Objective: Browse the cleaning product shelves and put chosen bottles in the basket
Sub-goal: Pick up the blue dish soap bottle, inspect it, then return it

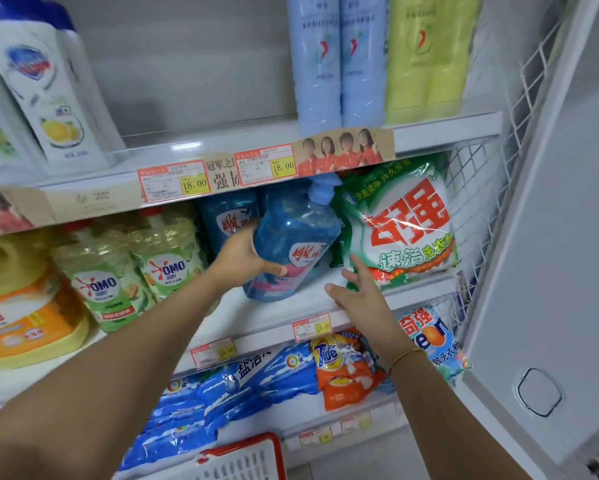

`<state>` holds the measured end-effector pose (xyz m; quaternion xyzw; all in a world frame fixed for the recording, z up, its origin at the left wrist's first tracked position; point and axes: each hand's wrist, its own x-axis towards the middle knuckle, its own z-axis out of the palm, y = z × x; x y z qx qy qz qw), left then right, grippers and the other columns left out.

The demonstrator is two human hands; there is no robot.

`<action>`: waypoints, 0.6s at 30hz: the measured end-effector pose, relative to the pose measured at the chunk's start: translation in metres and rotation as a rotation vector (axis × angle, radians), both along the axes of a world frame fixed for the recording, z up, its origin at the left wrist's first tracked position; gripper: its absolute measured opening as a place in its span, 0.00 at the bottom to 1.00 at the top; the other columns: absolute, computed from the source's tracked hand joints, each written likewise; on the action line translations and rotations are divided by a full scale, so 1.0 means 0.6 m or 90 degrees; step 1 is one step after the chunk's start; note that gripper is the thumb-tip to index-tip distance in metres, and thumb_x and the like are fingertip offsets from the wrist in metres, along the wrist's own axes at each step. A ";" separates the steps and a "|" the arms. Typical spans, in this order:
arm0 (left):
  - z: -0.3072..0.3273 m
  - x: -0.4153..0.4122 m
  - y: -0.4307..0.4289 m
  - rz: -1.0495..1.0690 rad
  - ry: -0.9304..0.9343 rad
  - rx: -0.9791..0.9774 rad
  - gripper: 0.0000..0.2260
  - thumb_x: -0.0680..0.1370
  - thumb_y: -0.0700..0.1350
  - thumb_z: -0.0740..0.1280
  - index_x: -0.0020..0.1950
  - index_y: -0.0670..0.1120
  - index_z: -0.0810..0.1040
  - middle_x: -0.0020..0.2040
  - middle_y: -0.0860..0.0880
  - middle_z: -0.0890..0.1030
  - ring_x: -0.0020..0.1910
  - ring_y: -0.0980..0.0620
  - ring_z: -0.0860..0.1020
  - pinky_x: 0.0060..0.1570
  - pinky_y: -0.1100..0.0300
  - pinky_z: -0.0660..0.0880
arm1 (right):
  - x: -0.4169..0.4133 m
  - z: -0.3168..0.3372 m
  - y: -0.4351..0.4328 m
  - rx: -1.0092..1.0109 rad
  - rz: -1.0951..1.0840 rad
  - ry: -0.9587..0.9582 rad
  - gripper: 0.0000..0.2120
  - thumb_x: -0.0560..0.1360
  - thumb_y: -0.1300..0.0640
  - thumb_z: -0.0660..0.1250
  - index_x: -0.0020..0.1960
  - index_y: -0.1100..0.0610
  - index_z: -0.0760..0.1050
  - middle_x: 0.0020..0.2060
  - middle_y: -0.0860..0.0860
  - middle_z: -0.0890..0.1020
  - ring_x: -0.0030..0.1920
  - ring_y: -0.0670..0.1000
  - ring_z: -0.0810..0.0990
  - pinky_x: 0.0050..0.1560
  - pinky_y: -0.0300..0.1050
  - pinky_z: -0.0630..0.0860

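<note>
Bottle [293, 247] in left hand [244, 259], right hand [358, 294] alongside.

Both arms outstretched; left hand [243, 259] grips bottle [293, 228]; right hand [360, 296] open

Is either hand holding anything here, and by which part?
The left hand grips the tilted translucent blue plastic detergent bottle round its lower body; the right hand holds nothing.

White metal shelving [447, 128] in tiers, pale grey back panel [194, 64] behind, wire-mesh side guard [533, 98] at the right end, smooth white panel [568, 271] just beside it, red-and-yellow price tags [173, 181] along shelf edges, soft, even light
</note>
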<state>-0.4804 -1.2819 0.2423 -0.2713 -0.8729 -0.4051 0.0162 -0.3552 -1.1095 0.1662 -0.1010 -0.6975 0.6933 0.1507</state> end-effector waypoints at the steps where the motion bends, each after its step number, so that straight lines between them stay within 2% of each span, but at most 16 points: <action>1: 0.007 -0.003 -0.007 -0.018 0.013 -0.037 0.33 0.59 0.41 0.82 0.59 0.51 0.72 0.55 0.55 0.77 0.55 0.53 0.76 0.54 0.61 0.71 | -0.005 0.002 -0.002 -0.009 -0.001 0.011 0.35 0.77 0.55 0.67 0.76 0.45 0.52 0.69 0.48 0.66 0.63 0.48 0.71 0.48 0.33 0.76; 3: 0.017 -0.008 -0.014 -0.057 0.045 -0.110 0.34 0.59 0.41 0.82 0.61 0.50 0.72 0.55 0.55 0.77 0.55 0.53 0.76 0.54 0.60 0.72 | -0.019 0.003 -0.007 -0.048 0.002 0.035 0.37 0.74 0.52 0.70 0.75 0.42 0.54 0.68 0.47 0.69 0.66 0.49 0.70 0.64 0.49 0.72; 4: 0.018 -0.009 -0.017 -0.076 0.063 -0.145 0.35 0.58 0.42 0.82 0.62 0.50 0.72 0.55 0.54 0.78 0.55 0.52 0.77 0.55 0.58 0.73 | -0.024 0.005 -0.010 -0.066 0.013 0.048 0.36 0.72 0.52 0.72 0.74 0.42 0.56 0.67 0.47 0.71 0.66 0.48 0.71 0.67 0.52 0.70; 8: 0.008 0.002 -0.021 -0.117 0.123 -0.268 0.38 0.58 0.44 0.81 0.66 0.50 0.70 0.58 0.49 0.77 0.56 0.49 0.76 0.57 0.53 0.75 | -0.023 -0.009 -0.015 -0.152 0.069 0.065 0.31 0.68 0.64 0.75 0.65 0.46 0.67 0.61 0.47 0.78 0.59 0.46 0.78 0.63 0.50 0.74; 9: 0.005 0.007 -0.023 -0.120 0.144 -0.299 0.39 0.60 0.45 0.81 0.68 0.50 0.69 0.60 0.48 0.76 0.58 0.48 0.75 0.58 0.52 0.74 | -0.016 -0.017 -0.013 -0.165 0.081 0.049 0.30 0.68 0.66 0.75 0.62 0.46 0.68 0.60 0.49 0.79 0.58 0.47 0.80 0.62 0.51 0.75; 11: 0.004 0.023 -0.029 -0.115 0.175 -0.351 0.41 0.63 0.47 0.80 0.72 0.50 0.65 0.64 0.46 0.73 0.61 0.47 0.71 0.61 0.51 0.71 | -0.001 -0.025 -0.007 -0.141 0.094 0.013 0.27 0.66 0.65 0.76 0.59 0.50 0.70 0.58 0.53 0.81 0.57 0.54 0.81 0.60 0.59 0.75; 13: 0.008 0.046 -0.037 -0.109 0.183 -0.349 0.42 0.64 0.48 0.80 0.73 0.49 0.63 0.65 0.47 0.72 0.63 0.47 0.69 0.62 0.52 0.70 | 0.016 -0.012 0.004 -0.095 0.097 -0.004 0.30 0.62 0.62 0.79 0.59 0.52 0.71 0.55 0.52 0.82 0.57 0.57 0.81 0.61 0.62 0.74; 16: 0.023 0.090 -0.053 -0.089 0.159 -0.258 0.43 0.63 0.48 0.81 0.73 0.49 0.63 0.67 0.49 0.72 0.65 0.48 0.69 0.63 0.55 0.69 | 0.045 0.045 0.016 -0.011 0.104 0.001 0.39 0.56 0.55 0.81 0.63 0.50 0.69 0.57 0.53 0.80 0.55 0.49 0.81 0.62 0.53 0.75; 18: 0.039 0.121 -0.067 -0.063 0.120 -0.171 0.43 0.62 0.47 0.82 0.73 0.49 0.64 0.66 0.52 0.71 0.65 0.50 0.70 0.65 0.55 0.68 | 0.068 0.090 0.019 0.033 0.117 0.022 0.44 0.54 0.52 0.83 0.67 0.48 0.68 0.57 0.52 0.80 0.55 0.50 0.81 0.59 0.53 0.77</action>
